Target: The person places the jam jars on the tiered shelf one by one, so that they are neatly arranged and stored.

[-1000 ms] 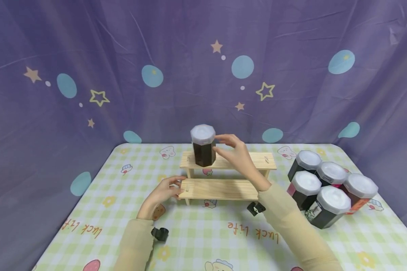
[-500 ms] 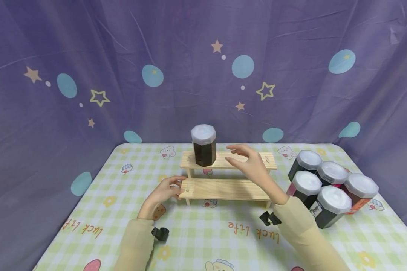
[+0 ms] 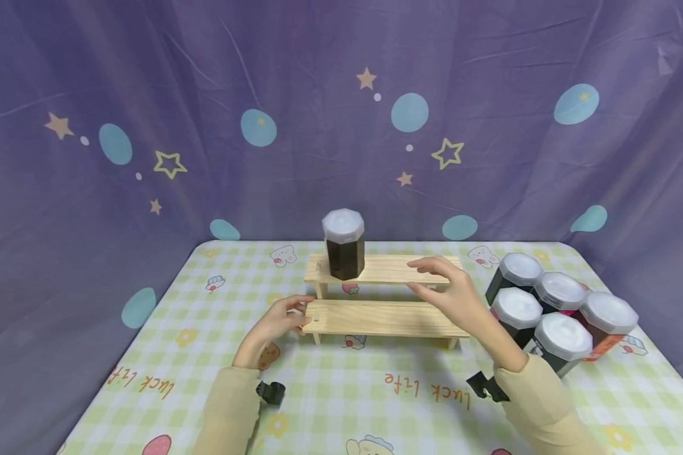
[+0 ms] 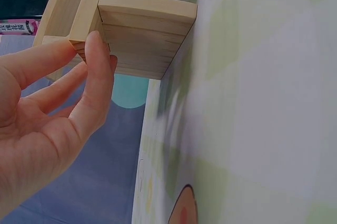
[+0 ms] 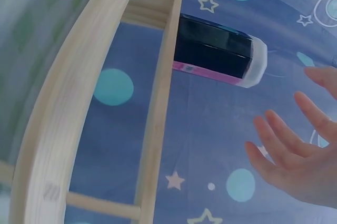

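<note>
A two-tier wooden rack (image 3: 387,318) stands on the table. On the left part of its upper tier sits a dark eight-sided jar (image 3: 344,249) with a frosted white lid, upright; its pink label shows in the right wrist view. My left hand (image 3: 279,318) pinches the left end of the lower board, and the left wrist view has thumb and finger at that board's corner (image 4: 79,46). Over the right part of the rack hangs my right hand (image 3: 449,291), holding nothing, its fingers spread apart from the thumb and away from the jar.
To the right of the rack several similar white-lidded jars (image 3: 563,335) stand close together, one with a red and orange label. A green checked cloth (image 3: 330,398) covers the table. Behind it hangs a purple curtain (image 3: 307,189) with stars and dots.
My right hand has come away from the jar on the upper tier and moved right and a little nearer. The jar stays where it was, and my left hand keeps its place on the rack.
</note>
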